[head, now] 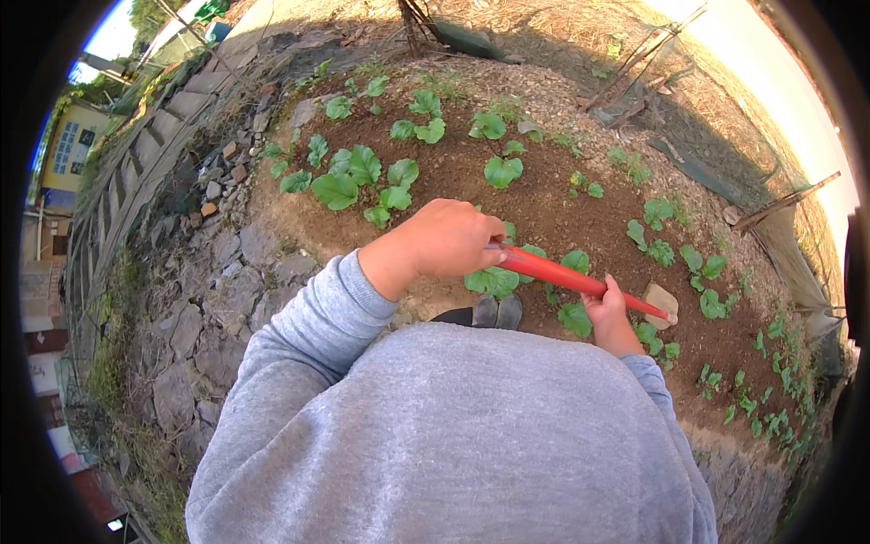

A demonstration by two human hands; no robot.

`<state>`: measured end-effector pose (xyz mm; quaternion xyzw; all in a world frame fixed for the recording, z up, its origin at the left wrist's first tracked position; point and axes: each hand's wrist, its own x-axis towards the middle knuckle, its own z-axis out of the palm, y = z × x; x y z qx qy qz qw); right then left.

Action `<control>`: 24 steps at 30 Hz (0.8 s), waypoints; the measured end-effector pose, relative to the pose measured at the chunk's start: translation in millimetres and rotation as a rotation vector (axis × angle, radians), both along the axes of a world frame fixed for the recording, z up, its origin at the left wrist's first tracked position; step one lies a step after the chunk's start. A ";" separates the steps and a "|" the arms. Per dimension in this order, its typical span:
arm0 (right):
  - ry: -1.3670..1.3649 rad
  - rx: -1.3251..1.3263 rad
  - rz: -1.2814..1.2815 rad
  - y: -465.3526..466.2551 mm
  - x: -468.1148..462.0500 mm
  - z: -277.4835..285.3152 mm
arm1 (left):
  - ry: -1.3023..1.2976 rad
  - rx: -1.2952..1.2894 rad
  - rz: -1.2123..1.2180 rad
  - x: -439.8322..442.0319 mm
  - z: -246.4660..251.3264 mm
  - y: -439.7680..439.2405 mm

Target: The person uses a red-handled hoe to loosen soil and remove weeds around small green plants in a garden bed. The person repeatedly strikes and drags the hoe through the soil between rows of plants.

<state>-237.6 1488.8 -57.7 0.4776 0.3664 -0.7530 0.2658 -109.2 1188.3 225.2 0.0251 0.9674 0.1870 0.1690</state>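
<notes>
A hoe with a red handle slants across the front of my body, held in both hands. My left hand is closed around the handle's upper end. Farther down, my right hand grips it closer to the head. The hoe's flat, pale blade is at the lower end, over the brown soil; whether it touches the ground I cannot tell. Broad leaves of a young vegetable plant show beneath the handle. Another leafy plant is just left of my right hand.
Leafy seedlings grow in clumps across the bed, more of them to the right. My dark shoes stand at its near edge. A rough stone edging runs along the left. Netting on wooden stakes bounds the far right.
</notes>
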 end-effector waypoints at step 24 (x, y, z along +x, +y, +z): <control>0.131 -0.063 0.044 39.2 13.8 1.0 | 0.079 -0.007 -0.118 27.2 28.4 56.0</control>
